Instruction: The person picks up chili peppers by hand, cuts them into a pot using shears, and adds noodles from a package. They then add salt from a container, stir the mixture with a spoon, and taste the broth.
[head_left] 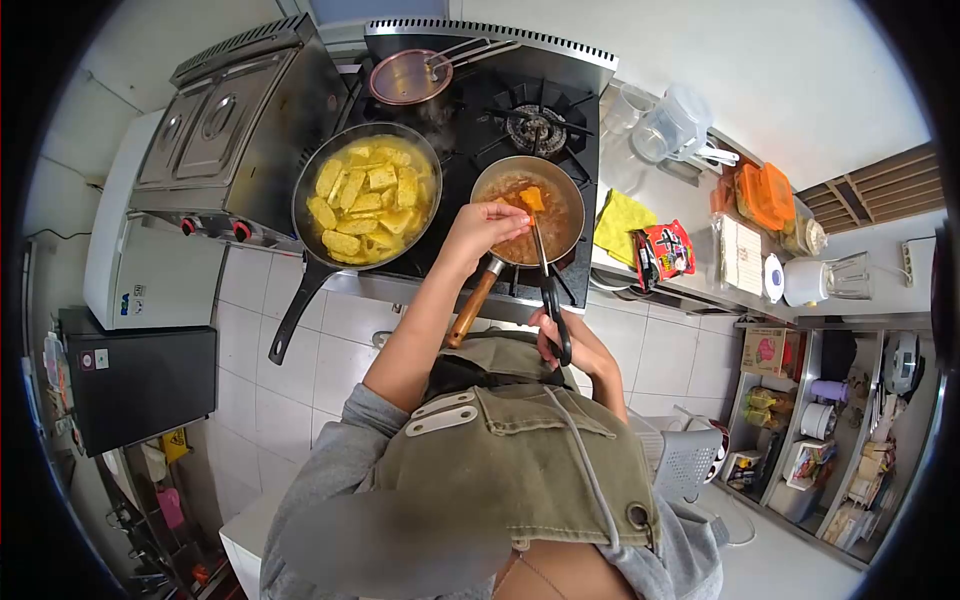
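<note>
My left hand (pixel 487 234) is over the left part of a small pan, its fingertips pinched together by the tip of the scissors; what they hold, if anything, is too small to make out. My right hand (pixel 562 335) grips the black handles of the scissors (pixel 551 298), whose blades reach up over the pan. An orange piece (pixel 533 198) is at the blade tips, above reddish-brown liquid. The small pan (pixel 577 221) has a wooden handle (pixel 475 303) pointing toward me. Left of it, a large black pan (pixel 301 229) holds several yellow pieces (pixel 366 201) in yellow liquid.
Behind sit a lidded pot (pixel 411 77) and a bare burner (pixel 535 130). On the right counter are a yellow cloth (pixel 622 229), a red packet (pixel 667 250), clear jugs (pixel 673 122) and orange containers (pixel 765 203). A metal oven (pixel 253 130) stands at left.
</note>
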